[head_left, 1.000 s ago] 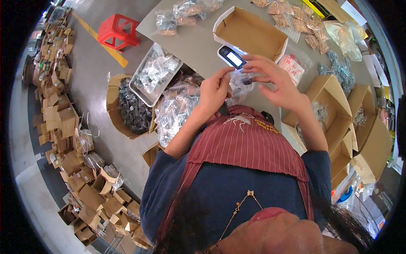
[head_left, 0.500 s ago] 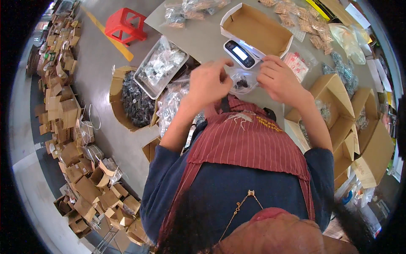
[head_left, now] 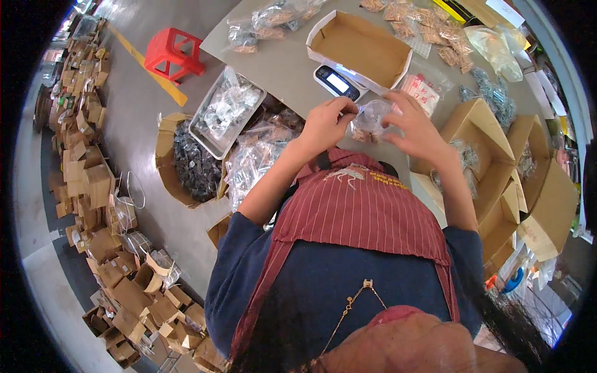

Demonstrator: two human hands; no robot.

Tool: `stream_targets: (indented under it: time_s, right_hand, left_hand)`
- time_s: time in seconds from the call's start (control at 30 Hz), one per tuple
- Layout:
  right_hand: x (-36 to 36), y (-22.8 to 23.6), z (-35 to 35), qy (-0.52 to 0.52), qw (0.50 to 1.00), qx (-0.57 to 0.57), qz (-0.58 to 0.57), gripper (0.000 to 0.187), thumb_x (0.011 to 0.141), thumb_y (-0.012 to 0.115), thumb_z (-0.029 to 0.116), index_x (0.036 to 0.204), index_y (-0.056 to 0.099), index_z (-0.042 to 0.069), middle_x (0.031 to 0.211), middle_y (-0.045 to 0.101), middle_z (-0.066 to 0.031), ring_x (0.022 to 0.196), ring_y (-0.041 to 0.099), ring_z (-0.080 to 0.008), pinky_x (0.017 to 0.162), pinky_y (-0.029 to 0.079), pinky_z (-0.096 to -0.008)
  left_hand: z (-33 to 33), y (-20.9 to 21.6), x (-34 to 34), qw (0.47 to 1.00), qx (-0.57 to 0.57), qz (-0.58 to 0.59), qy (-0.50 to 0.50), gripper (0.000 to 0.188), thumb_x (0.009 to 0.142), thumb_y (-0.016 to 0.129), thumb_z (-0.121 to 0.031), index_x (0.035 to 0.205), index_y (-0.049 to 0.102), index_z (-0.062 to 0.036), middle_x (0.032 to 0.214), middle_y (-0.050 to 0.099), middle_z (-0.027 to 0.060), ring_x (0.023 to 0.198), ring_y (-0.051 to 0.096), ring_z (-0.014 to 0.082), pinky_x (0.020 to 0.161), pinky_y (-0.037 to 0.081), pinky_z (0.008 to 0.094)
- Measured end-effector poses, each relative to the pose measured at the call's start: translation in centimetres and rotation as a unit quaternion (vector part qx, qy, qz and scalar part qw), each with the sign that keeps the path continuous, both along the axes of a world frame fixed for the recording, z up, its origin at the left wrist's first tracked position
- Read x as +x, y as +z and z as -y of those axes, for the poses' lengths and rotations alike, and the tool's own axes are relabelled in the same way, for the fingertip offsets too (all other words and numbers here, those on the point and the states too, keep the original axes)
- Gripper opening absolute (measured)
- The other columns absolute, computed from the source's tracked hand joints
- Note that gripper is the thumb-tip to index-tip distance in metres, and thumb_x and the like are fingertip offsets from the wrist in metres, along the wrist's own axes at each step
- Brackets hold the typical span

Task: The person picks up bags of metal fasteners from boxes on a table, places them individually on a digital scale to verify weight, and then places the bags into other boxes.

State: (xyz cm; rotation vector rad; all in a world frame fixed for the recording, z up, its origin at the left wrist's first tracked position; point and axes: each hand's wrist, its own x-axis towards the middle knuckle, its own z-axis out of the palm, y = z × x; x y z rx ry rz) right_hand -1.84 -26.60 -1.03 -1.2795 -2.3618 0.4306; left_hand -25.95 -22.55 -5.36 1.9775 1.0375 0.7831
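In front of my apron, a clear plastic bowl [head_left: 376,110] is tilted between my hands. My right hand [head_left: 415,124] curls its fingers round the bowl's right side. My left hand [head_left: 328,125] is closed in a pinch at what looks like the edge of a clear plastic bag [head_left: 362,132], just under the bowl. Small brownish pieces show through the plastic there; their kind is too small to make out. Just beyond my hands is a digital scale [head_left: 337,82] with a lit display. An open shallow cardboard box [head_left: 360,46] stands behind the scale.
Bags of small brown pieces [head_left: 429,28] lie at the back right, near red-and-white packets [head_left: 423,93]. Cardboard boxes [head_left: 482,127] stand at the right. To the left are a metal tray [head_left: 227,112], a carton of dark parts [head_left: 196,165] and a red stool [head_left: 174,55].
The bowl, lower and holding dark pieces before, is now raised and tilted. My right fingers have spread round it, and my left hand has moved right, closer to it.
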Motion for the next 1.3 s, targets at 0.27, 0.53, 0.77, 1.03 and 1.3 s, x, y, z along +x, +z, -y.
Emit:
stream_targets:
  time_s: [0.27,0.53,0.77,1.03,1.3]
  right_hand:
    - [-0.8,-2.2,-1.8,0.03,0.997,0.052,0.04,0.024,0.07,0.075,0.016,0.09,0.067,0.005,0.122,0.056,-0.0164,0.119,0.051,-0.038,0.1,0.043,-0.0465]
    - [0.4,-1.6,0.3,0.053,0.997,0.007,-0.049,0.018,0.073,0.074,0.016,0.078,0.061,0.004,0.084,0.059,-0.0104,0.081,0.059,-0.0322,0.07,0.048,-0.0422]
    - [-0.4,0.2,0.7,0.008,0.989,-0.048,-0.141,0.017,0.077,0.073,0.015,0.087,0.065,0.004,0.093,0.062,-0.0101,0.089,0.062,-0.0316,0.077,0.05,-0.039]
    - [-0.3,-0.3,0.9,-0.017,0.982,-0.141,-0.127,0.014,0.079,0.073,0.014,0.087,0.065,0.006,0.096,0.064,-0.0076,0.083,0.064,-0.0265,0.073,0.052,-0.034]
    - [-1.8,0.3,1.2,-0.053,0.976,-0.125,-0.172,0.026,0.08,0.071,0.012,0.101,0.059,0.005,0.1,0.059,-0.012,0.09,0.06,-0.0299,0.081,0.048,-0.0367]
  left_hand:
    - [0.6,2.8,0.9,0.988,0.143,0.043,-0.028,0.014,0.081,0.061,0.0,0.093,0.06,-0.0058,0.085,0.067,0.0134,0.079,0.064,0.0352,0.068,0.051,0.043]
    - [1.3,1.6,0.4,0.984,-0.086,0.139,-0.066,0.026,0.081,0.072,-0.003,0.105,0.063,0.0,0.095,0.068,0.0105,0.089,0.067,0.0196,0.085,0.052,0.0338]
    - [1.6,-0.2,1.0,0.998,0.003,0.053,-0.027,0.012,0.082,0.073,-0.014,0.088,0.069,-0.0039,0.083,0.069,0.0142,0.077,0.067,0.0316,0.069,0.054,0.0358]
    - [1.7,1.0,1.5,0.988,-0.123,0.098,-0.002,0.012,0.084,0.07,-0.008,0.095,0.067,-0.0032,0.083,0.07,0.0122,0.073,0.069,0.0214,0.067,0.054,0.0311]
    - [2.3,2.3,1.5,0.993,0.092,0.072,-0.026,0.012,0.077,0.068,-0.004,0.088,0.066,-0.007,0.081,0.066,0.0117,0.071,0.065,0.0297,0.062,0.051,0.0359]
